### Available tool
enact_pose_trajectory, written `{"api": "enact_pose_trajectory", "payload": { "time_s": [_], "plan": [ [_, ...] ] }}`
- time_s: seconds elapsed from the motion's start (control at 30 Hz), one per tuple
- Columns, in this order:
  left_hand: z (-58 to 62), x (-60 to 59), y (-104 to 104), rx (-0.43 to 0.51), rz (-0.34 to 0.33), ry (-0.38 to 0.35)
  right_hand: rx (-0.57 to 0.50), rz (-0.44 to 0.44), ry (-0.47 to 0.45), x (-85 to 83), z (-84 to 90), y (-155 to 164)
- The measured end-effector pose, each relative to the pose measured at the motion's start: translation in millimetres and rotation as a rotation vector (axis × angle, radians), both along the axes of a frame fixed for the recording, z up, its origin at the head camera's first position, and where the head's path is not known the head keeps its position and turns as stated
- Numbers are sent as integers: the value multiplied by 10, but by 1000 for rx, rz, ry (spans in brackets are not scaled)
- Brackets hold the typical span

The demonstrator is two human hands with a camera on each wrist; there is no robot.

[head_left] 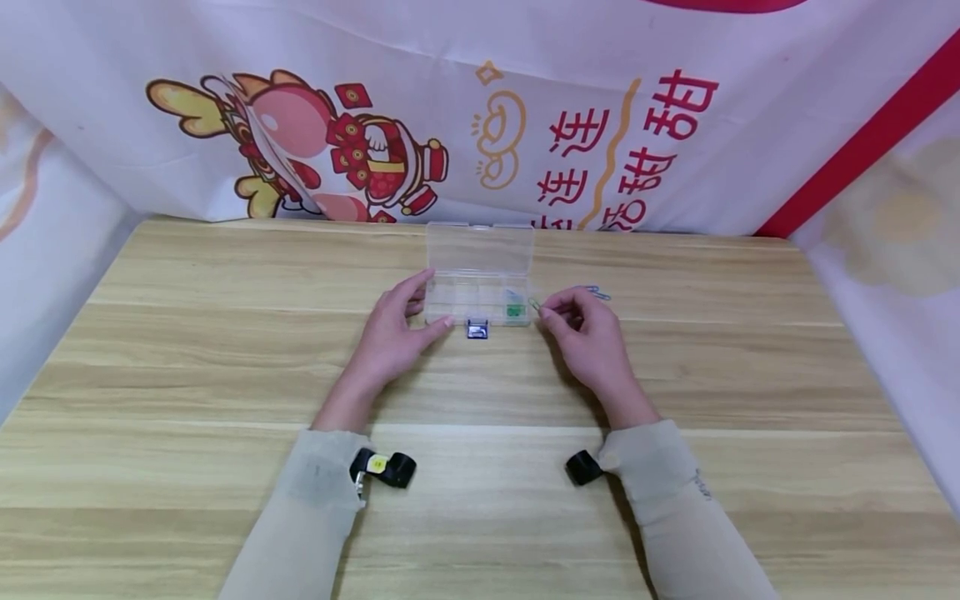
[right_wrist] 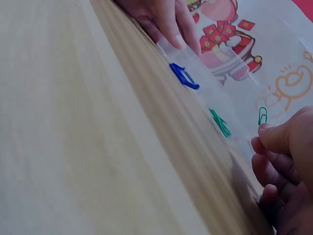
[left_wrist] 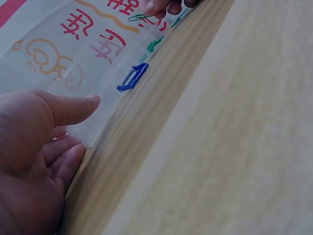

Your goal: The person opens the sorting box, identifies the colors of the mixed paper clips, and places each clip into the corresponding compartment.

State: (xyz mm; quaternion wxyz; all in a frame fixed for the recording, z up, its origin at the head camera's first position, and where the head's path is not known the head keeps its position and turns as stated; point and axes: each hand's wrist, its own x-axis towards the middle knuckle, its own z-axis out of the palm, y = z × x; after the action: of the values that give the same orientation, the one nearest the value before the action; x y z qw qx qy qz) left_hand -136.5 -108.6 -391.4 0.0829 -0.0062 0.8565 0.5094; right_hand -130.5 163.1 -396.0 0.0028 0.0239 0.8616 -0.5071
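Nearest to the person, two pale sleeves (head_left: 315, 500) lie over the wooden table (head_left: 187, 367), each with a small black camera strapped at the wrist. Up from there, the left hand (head_left: 390, 333) sits at the near left corner of the clear plastic box (head_left: 480, 283): thumb laid along the front edge, fingers mostly straight against the left end, steadying the box rather than closing round anything. The left wrist view shows the thumb (left_wrist: 73, 108) right on the box's corner.

Over on the other side, the right hand (head_left: 585, 329) has its fingers curled and pinches a green paper clip (head_left: 534, 305) between thumb and forefinger, the clip sticking up just at the right end of the box. The right wrist view catches it nicely, the green loop (right_wrist: 262, 115) standing clear above the fingertip.

On the front wall of the box, a blue latch (head_left: 477, 330) hangs open between the two hands. Inside the right-hand compartment there's something green (head_left: 514, 310), more clips by the look of it. The lid stands up behind. Just past the right hand, a blue paper clip (head_left: 598, 292) lies on the bare wood. Behind it all hangs a white banner (head_left: 480, 108) with a cartoon dragon and red characters.
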Motion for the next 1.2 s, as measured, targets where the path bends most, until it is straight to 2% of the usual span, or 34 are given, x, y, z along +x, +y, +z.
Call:
{"api": "enact_pose_trajectory", "payload": {
  "time_s": [0.6,1.2],
  "plan": [
    [0,3,-3,-8,5,1,0,-15,-11,20,15,-162],
    [-5,8,4,-14,2,6,4,-83,11,-25,-22,86]
  ]
}}
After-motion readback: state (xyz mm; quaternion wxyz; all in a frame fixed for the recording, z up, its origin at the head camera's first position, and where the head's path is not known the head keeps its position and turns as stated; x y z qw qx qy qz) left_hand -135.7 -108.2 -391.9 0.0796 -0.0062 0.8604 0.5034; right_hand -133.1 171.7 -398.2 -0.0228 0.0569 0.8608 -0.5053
